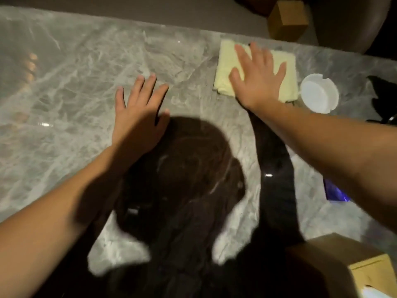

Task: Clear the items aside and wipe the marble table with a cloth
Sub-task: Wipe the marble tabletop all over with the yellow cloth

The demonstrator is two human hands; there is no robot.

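From the head camera, a grey-white veined marble tabletop point(75, 67) fills most of the frame, with the person's dark shadow spread over its near middle.

The right hand point(256, 79) lies flat on a folded pale yellow cloth point(224, 67), palm down, fingers point(241, 53) spread and stretched out, pressing on it rather than gripping it. The cloth sits on the tabletop near the far edge, right of centre.

The left hand point(137, 117) is also open, fingers splayed, palm facing the bare marble to the left of the cloth and well apart from it. It holds nothing; whether the palm actually touches the stone cannot be told.

Just right of the cloth, close to its corner, stands a white round dish point(319, 93) with notches in its rim. Further right, at the frame edge, lies a dark object, too dim to identify. A small glowing blue-purple item point(335, 192) shows beneath the right forearm. A tan box point(343, 261) occupies the near right corner of the tabletop, and another cardboard box point(287, 19) sits beyond the far edge.
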